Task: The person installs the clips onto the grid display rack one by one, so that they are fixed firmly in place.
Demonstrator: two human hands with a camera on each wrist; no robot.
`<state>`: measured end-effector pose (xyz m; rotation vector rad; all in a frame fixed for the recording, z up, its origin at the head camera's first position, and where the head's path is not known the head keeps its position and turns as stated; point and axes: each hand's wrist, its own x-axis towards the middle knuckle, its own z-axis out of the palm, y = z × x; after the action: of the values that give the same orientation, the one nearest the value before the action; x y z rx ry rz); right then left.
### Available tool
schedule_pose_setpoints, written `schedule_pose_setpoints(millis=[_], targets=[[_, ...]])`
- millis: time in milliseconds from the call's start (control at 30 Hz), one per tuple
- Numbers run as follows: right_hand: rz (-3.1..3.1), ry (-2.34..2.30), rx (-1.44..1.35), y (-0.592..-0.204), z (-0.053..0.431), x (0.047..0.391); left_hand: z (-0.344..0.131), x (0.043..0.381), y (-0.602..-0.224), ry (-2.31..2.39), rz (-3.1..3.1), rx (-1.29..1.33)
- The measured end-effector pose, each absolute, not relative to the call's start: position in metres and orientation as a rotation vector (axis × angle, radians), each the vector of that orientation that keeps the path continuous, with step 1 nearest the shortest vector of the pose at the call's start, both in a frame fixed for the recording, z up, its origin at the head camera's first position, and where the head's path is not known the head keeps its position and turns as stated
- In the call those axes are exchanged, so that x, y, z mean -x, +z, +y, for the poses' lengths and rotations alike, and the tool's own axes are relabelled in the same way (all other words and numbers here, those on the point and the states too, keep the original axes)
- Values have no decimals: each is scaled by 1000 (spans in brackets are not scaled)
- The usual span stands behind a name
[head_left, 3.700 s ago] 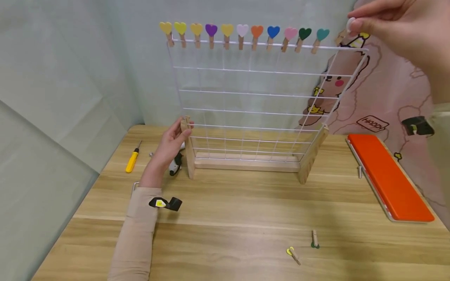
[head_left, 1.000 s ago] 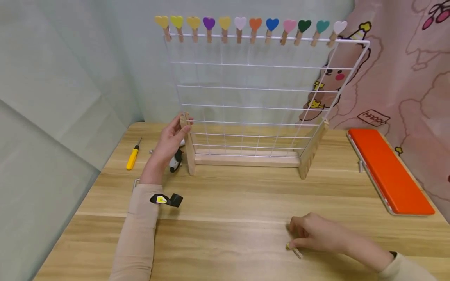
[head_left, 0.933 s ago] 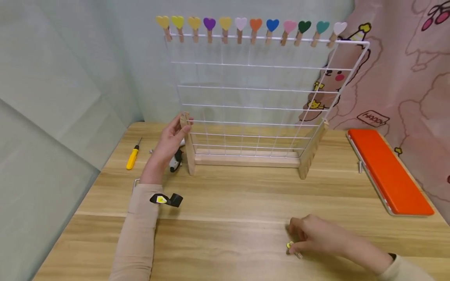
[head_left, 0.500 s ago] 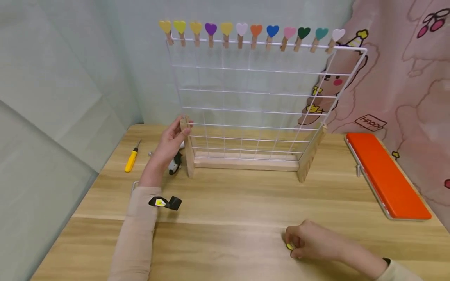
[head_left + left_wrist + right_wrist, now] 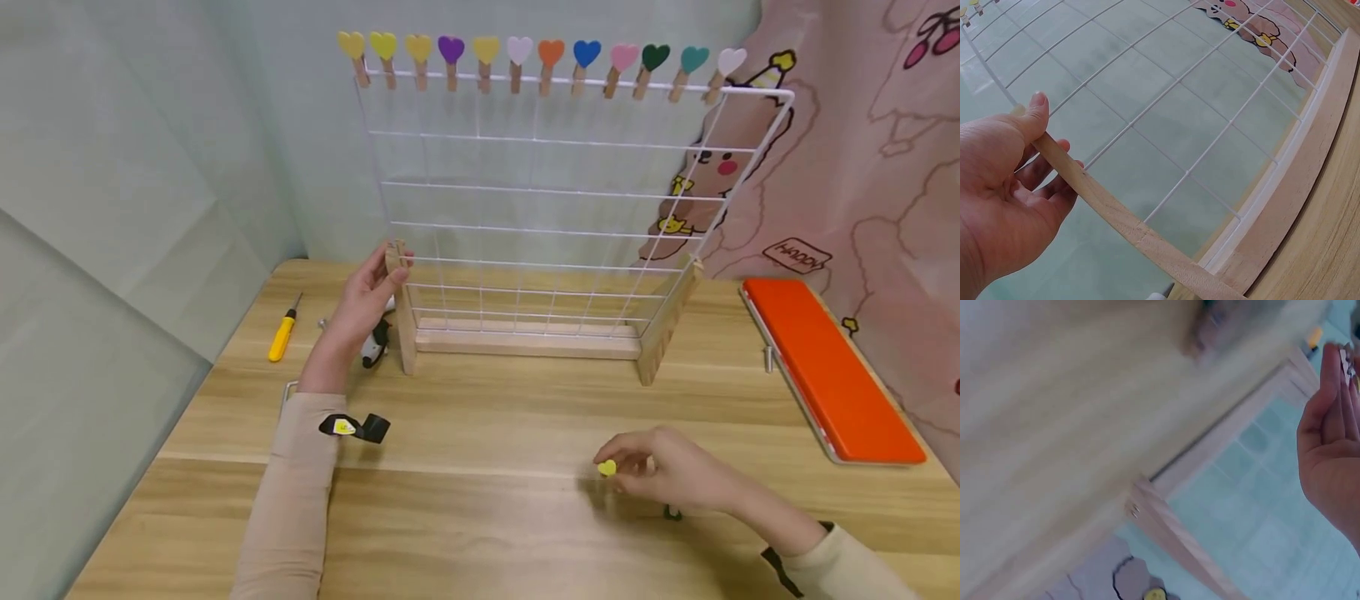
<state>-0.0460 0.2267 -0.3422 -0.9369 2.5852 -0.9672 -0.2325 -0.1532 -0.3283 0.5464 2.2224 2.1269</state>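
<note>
In the head view a white wire grid (image 5: pixel 570 233) stands in a wooden base (image 5: pixel 525 343), with a row of wooden clothespins bearing coloured hearts (image 5: pixel 551 54) clipped along its top wire. My left hand (image 5: pixel 352 312) grips the top of the left wooden post (image 5: pixel 1107 200), thumb on one side and fingers on the other. Over the table in front, my right hand (image 5: pixel 682 475) pinches a clothespin with a yellow heart (image 5: pixel 607 468). Another clothespin with a green heart (image 5: pixel 672 513) lies on the table, partly hidden behind that hand. The right wrist view is blurred.
At left lies a yellow screwdriver (image 5: pixel 282 335); a white and black tool (image 5: pixel 373 346) is partly hidden behind the left arm. An orange case (image 5: pixel 832 367) lies at right, with a small metal bolt (image 5: pixel 768 359) beside it. Curtains hang behind the table.
The white-heart clothespin, earlier in my right hand, is now on the top wire. My right hand came down, picked the yellow-heart clothespin off the table and lifted it. The left hand stayed.
</note>
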Motion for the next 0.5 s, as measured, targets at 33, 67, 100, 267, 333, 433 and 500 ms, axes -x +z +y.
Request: schedule_pose_setpoints(millis=[33, 67, 100, 267, 333, 433, 500], targets=[[2625, -977, 938, -337, 227, 49, -153, 233, -328, 2132, 2220, -551], [2672, -987, 945, -331, 228, 53, -153, 233, -327, 2136, 2218, -554], [2721, -1011, 951, -324, 229, 58, -153, 233, -327, 2138, 2218, -558], [2912, -1279, 828, -285, 236, 77, -154, 232, -327, 2118, 2239, -560], [2949, -1414, 753, -266, 237, 82, -154, 231, -328, 2111, 2243, -564], [2861, -1725, 812, -237, 236, 88, -154, 231, -328, 2106, 2247, -576], [2781, -1917, 957, -218, 234, 93, -154, 231, -328, 2109, 2246, -588]])
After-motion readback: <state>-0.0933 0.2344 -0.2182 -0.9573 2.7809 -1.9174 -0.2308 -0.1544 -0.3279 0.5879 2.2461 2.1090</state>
